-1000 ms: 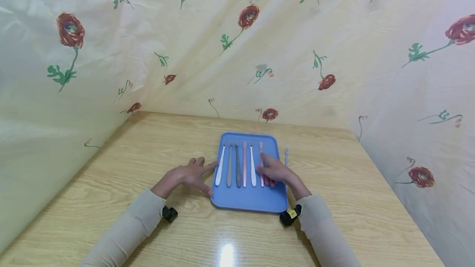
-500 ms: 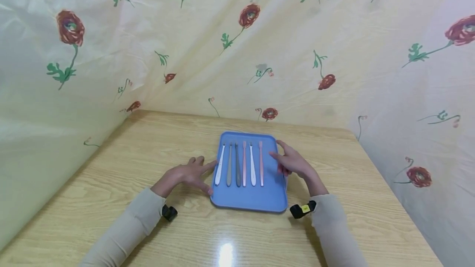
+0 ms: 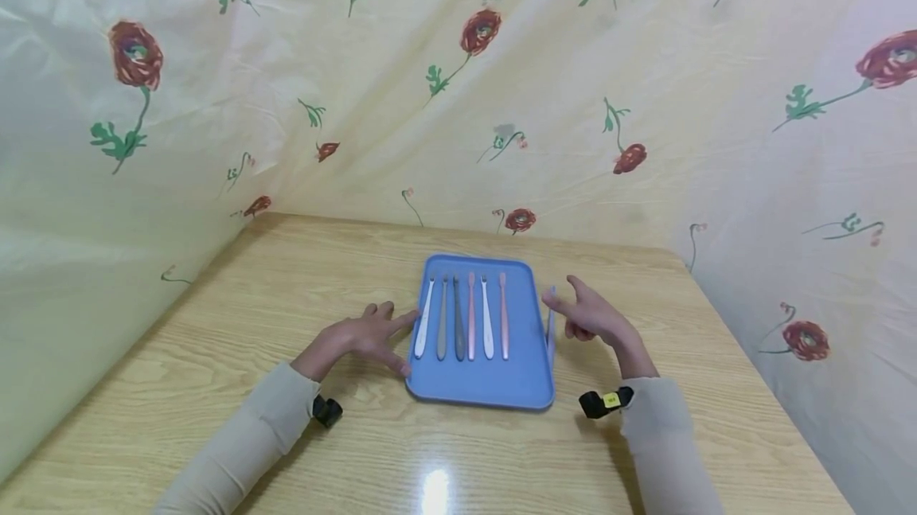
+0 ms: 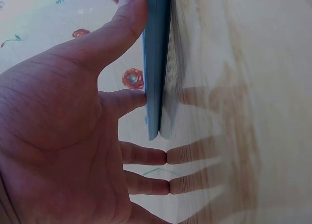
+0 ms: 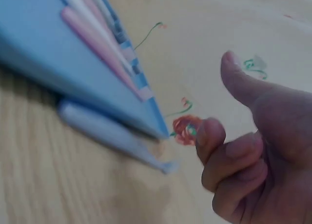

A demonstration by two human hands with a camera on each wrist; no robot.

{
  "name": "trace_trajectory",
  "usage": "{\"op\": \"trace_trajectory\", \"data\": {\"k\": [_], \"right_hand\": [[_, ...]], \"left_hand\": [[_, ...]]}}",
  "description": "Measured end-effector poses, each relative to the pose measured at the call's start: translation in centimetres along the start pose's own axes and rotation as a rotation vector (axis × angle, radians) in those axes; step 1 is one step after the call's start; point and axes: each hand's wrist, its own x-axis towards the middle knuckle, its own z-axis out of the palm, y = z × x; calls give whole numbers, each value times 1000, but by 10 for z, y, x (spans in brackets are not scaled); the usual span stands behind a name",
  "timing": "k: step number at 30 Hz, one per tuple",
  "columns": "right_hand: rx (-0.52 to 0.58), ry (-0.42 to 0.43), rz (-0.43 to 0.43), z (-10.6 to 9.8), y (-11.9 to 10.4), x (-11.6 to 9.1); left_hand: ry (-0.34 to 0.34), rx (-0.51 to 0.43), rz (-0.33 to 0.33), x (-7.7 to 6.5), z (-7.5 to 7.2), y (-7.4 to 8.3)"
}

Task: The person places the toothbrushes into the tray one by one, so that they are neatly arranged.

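A row of several toothbrushes [image 3: 471,316], white, grey and pink, lies on a blue tray [image 3: 476,384]. My left hand [image 3: 365,338] is spread at the tray's left side, with thumb and index finger touching its edge. In the left wrist view its other fingertips rest on the table. To the right of the tray, my right hand [image 3: 595,314] holds nothing; its thumb points out and several fingers are loosely curled. Close to its thumb in the head view, a pale blue toothbrush [image 5: 107,131] lies on the table along the tray's right edge.
The wooden table [image 3: 444,451] carries the tray near its middle. Behind and beside the table hangs a cream floral cloth [image 3: 401,101]. Both wrists wear small black cameras below beige sleeves.
My right hand has moved from over the rightmost pink toothbrush, out past the tray's right edge. The pale blue toothbrush, hidden half a second ago, shows again. My left hand has stayed put.
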Motion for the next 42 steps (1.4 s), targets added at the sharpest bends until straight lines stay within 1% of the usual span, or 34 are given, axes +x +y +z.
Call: {"op": "trace_trajectory", "data": {"k": [2, 5, 9, 12, 15, 17, 21, 25, 32, 37, 42], "right_hand": [[-41, -6, 39, 0, 5, -1], [-131, -12, 95, 2, 12, -1], [-224, -11, 160, 7, 16, -1], [-241, -8, 181, 10, 18, 0], [-246, 0, 178, 12, 18, 0], [-258, 10, 177, 13, 19, 0], [-288, 37, 200, 13, 21, -1], [-299, 39, 216, 10, 24, -3], [-247, 0, 212, 5, 27, -7], [-206, -20, 193, 8, 25, -7], [-171, -33, 205, 13, 23, -6]], "left_hand": [[1, -1, 0, 0, 0, 0], [3, 0, -1, 0, -1, 0], [4, 5, 1, 0, -1, -2], [4, 5, 3, 0, -2, -2], [4, 2, 2, 1, -2, -2], [4, 2, 3, 1, -1, -1], [3, 1, 1, 1, -1, 0], [-1, 1, 4, 1, -1, 0], [2, 1, 4, 1, 0, -1], [-2, -6, 7, 0, 0, 0], [-1, -5, 10, 1, 0, 0]]}}
